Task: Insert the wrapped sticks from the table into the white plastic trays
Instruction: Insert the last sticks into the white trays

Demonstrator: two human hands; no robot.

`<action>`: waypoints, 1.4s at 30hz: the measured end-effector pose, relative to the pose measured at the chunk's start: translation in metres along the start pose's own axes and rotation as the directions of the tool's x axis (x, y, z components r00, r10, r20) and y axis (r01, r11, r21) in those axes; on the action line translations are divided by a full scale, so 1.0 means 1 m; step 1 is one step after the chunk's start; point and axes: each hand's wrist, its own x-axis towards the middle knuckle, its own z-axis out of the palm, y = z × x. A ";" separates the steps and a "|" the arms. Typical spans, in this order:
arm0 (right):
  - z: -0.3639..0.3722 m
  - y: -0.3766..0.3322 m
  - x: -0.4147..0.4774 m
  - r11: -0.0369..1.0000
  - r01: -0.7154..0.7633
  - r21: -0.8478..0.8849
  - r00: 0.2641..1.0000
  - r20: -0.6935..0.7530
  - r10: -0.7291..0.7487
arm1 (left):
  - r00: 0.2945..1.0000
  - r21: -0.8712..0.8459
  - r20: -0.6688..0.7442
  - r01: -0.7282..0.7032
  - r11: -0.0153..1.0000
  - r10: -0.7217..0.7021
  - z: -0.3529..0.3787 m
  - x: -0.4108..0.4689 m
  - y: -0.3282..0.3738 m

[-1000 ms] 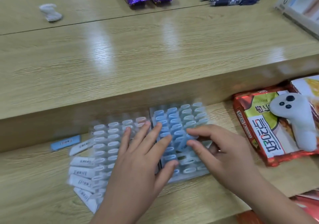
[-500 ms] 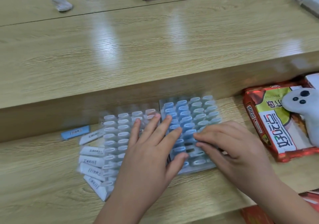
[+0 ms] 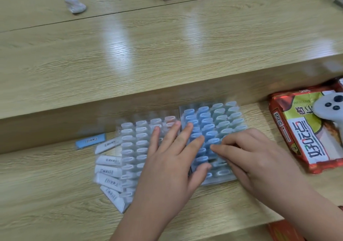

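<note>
On the table (image 3: 46, 185), right tray (image 3: 222, 180) looks nearly full, left tray (image 3: 134, 134) has white sticks (image 3: 109, 172) half in, one blue stick (image 3: 91, 141) loose nearby. Flat left hand (image 3: 172, 159) presses both; right hand (image 3: 256, 159) grip, can't tell.

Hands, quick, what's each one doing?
Left hand: open, fingers flat across the white plastic trays.
Right hand: fingers curled at the same trays; grip cannot be told.

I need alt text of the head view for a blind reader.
A person's left hand presses flat across the left tray and the right tray, side by side on a wooden table; the right hand bends its fingers onto the right tray. White wrapped sticks lie at the left tray's outer edge.
</note>
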 end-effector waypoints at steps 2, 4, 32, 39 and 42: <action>-0.002 -0.002 0.001 0.998 -0.006 -0.064 0.999 0.034 0.009 | 1.000 0.021 0.008 0.004 1.000 -0.004 -0.001 0.000 0.002; -0.004 -0.003 0.000 0.997 -0.033 -0.075 0.999 0.029 0.035 | 1.000 0.043 0.021 0.015 0.999 -0.016 -0.004 0.003 0.008; 0.153 -0.259 0.044 0.980 -0.142 -0.142 0.987 0.056 0.151 | 0.959 0.013 -0.233 0.172 0.985 -0.164 -0.015 -0.143 -0.203; 0.174 -0.260 0.069 0.986 -0.128 0.110 0.991 0.060 0.122 | 0.870 -0.005 -0.356 0.364 0.931 -0.342 -0.031 -0.189 -0.258; 0.171 -0.254 0.076 0.974 -0.158 0.163 0.987 0.064 0.149 | 0.841 -0.099 -0.376 0.380 0.920 -0.388 -0.038 -0.199 -0.264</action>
